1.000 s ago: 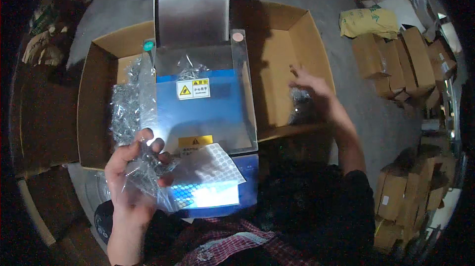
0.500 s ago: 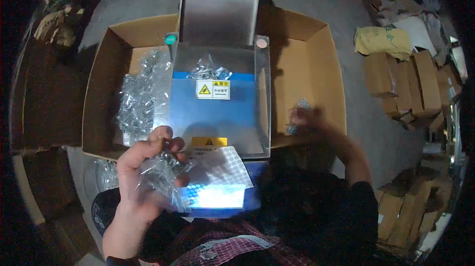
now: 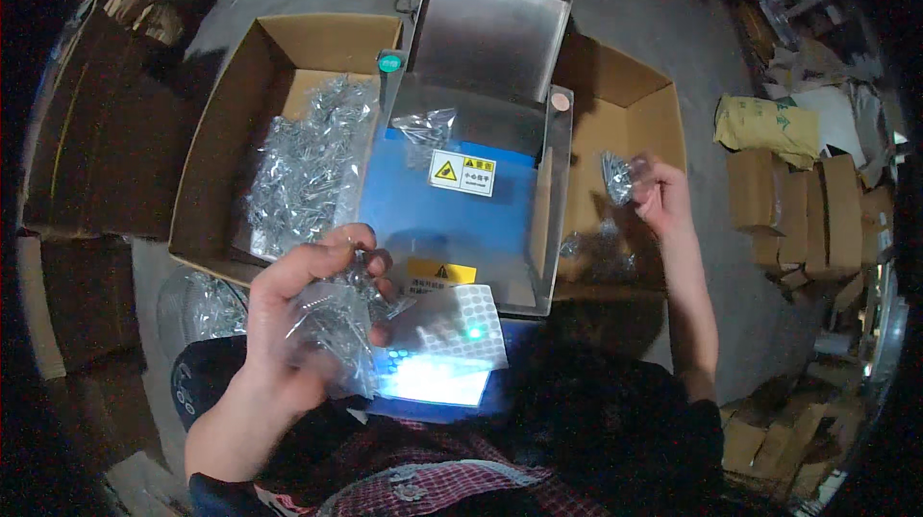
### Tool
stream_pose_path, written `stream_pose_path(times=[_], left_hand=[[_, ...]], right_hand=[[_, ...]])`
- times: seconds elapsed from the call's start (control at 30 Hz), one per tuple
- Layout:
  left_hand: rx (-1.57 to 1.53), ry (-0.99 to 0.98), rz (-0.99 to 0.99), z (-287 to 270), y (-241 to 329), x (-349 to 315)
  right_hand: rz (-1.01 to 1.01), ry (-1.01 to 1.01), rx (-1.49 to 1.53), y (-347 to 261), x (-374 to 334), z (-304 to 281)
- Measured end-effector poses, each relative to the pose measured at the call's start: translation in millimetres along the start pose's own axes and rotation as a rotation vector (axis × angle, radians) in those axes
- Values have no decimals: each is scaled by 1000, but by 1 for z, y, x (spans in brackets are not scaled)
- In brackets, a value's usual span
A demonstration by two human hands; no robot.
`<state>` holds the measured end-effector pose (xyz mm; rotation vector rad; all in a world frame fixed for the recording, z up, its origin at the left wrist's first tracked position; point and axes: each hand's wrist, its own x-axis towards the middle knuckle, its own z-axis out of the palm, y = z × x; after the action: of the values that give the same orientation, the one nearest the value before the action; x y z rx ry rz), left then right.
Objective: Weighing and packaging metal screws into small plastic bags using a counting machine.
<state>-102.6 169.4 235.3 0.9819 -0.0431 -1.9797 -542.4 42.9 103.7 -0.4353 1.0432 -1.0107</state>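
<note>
My left hand [image 3: 274,325] is closed around a clear plastic bag [image 3: 332,329] with small, thin metal pieces in it, held up in front of the machine's near end. Out to the right, my right hand [image 3: 663,195] pinches another small clear bag of shiny, thin metal pieces [image 3: 615,178] above the right cardboard box [image 3: 654,103]. A few small clear bags [image 3: 606,243] lie inside that box. Between my hands stands a blue and metal machine [image 3: 457,224], its steel plate [image 3: 495,31] raised at the far end. One more filled bag [image 3: 428,132] rests at its chute.
The left cardboard box [image 3: 216,132] holds a heap of metal pieces and clear plastic [image 3: 308,166]. A dotted white sheet [image 3: 476,325] lies over the near end by a lit panel [image 3: 433,382]. Cartons [image 3: 769,195] and a yellow sack [image 3: 764,129] stand at far right.
My right hand has risen out of the right box's lower part with a bag now plainly in its fingers. My left hand keeps its bag. The whole view has shifted and tilted slightly.
</note>
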Motion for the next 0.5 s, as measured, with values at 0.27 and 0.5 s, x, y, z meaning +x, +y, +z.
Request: stream_pose_path(times=[0.27,0.5], left_hand=[[-15,-34,-75,5,-6,9],[15,-8,-24,3,-3,7]], right_hand=[[-28,-368,220,3,4,68],[-615,-139,-726,11,73,10]])
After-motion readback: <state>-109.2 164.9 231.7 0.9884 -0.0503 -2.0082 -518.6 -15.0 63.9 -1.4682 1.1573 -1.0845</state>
